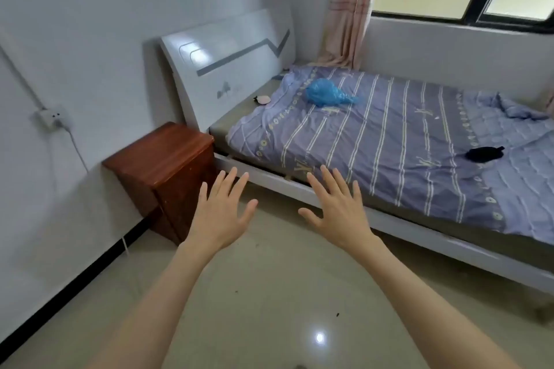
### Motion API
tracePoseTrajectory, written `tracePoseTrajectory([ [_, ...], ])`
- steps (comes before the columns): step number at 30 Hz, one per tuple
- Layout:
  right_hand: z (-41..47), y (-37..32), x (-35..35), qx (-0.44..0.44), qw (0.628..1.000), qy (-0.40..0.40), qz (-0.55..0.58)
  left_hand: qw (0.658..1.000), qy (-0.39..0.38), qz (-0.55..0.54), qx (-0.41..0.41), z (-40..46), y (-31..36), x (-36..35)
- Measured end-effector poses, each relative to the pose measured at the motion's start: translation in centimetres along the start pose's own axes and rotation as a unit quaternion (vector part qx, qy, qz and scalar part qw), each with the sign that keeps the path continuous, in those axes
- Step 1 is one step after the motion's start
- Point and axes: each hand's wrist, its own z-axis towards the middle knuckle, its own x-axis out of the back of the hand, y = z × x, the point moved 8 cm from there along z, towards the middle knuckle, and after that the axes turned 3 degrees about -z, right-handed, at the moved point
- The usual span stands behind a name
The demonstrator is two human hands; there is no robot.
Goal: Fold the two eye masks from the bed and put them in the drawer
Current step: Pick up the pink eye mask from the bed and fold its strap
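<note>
Both arms are stretched forward at the centre of the frame, above the tiled floor. The left hand and the right hand are held flat with fingers spread, backs up, and nothing is grasped by either. The bed fills the right half of the frame, covered by a striped purple sheet. A black mask is seen on the sheet at the right, well apart from the hands. A pink mask lies by the headboard, on the bare mattress edge. A blue bag rests near it on the sheet. A brown nightstand stands at centre left, touching the bed; its drawer front cannot be made out.
</note>
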Motion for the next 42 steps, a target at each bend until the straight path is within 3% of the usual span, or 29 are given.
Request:
tracePoseTrajectory([
  [6, 8.6, 1.7, -5.3, -0.004, 0.999, -0.041, 0.029, 0.998, -0.034, -0.005, 0.044, 7.1, -4.3, -4.5],
  [15, 25.2, 2.9, -6.7, 0.028, 0.997, -0.047, 0.053, 0.998, -0.020, 0.007, 0.066, 21.7, -9.2, -4.9],
  [22, 36.5, 2.5, -10.6, 0.026, 0.995, -0.078, 0.062, 0.994, -0.056, -0.012, 0.097, 30.6, -15.7, -7.9],
  [33, 58.2, 1.6, -13.5, -0.027, 0.997, -0.038, 0.069, 0.996, -0.068, -0.026, 0.042, 52.8, -26.2, -7.7],
  [42, 70.1, 5.1, -18.8, -0.066, 0.992, -0.086, 0.063, 0.988, -0.150, -0.033, 0.031, 64.6, -30.9, -14.2],
])
